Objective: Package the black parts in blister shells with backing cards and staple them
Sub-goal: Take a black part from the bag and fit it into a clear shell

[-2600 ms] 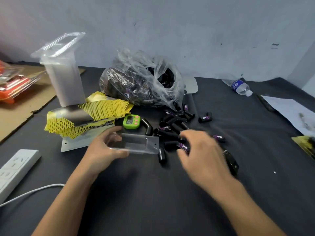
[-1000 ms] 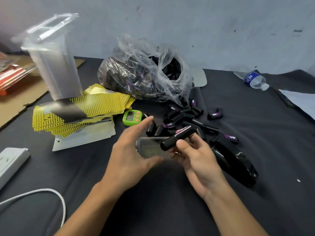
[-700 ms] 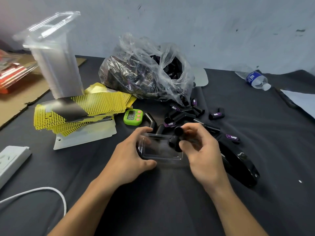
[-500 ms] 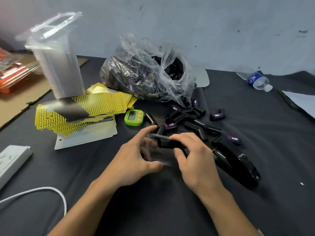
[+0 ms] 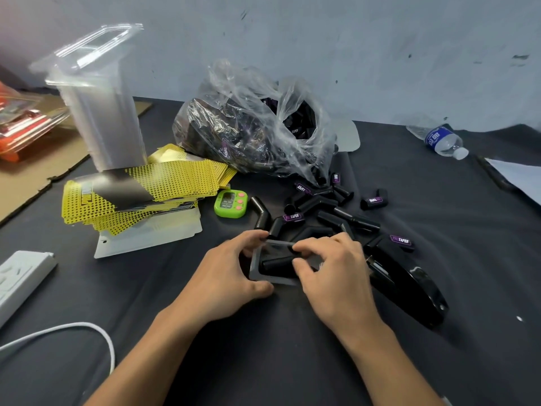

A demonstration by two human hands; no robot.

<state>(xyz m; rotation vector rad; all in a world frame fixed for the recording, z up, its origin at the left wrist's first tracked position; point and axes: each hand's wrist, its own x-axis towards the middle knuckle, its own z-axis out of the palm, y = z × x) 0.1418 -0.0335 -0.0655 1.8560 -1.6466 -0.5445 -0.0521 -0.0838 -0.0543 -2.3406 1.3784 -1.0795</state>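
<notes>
near edge: a black cloth (image 5: 263, 361) covers the table; a white cable (image 5: 73, 329) and a power strip (image 5: 20, 276) lie at the left.

work point: the left hand (image 5: 225, 276) grips the left end of one blister shell (image 5: 257, 272), with the thumb on the near rim and the fingers curled over the far rim. the right hand (image 5: 330, 276) has its fingers curled narrow on a black part (image 5: 275, 263) that lies inside the shell.

status, as judged: the part is being seated. no card is fitted to this shell and no staple is set. the stapler (image 5: 409, 284) lies untouched just beside the right hand.

middle: loose black parts (image 5: 319, 205) lie beyond the hands, and a green timer (image 5: 231, 203) stands to their left. a fanned pile of yellow backing cards (image 5: 146, 191) lies further left.

far: a tall stack of empty shells (image 5: 99, 112) and a clear plastic bag (image 5: 251, 133) with more parts suggest most of the work is left. orange packs (image 5: 26, 127) on cardboard (image 5: 29, 171) may be finished units; this cannot be told. a water bottle (image 5: 443, 142) lies at far right, before a scuffed grey wall (image 5: 322, 39).
</notes>
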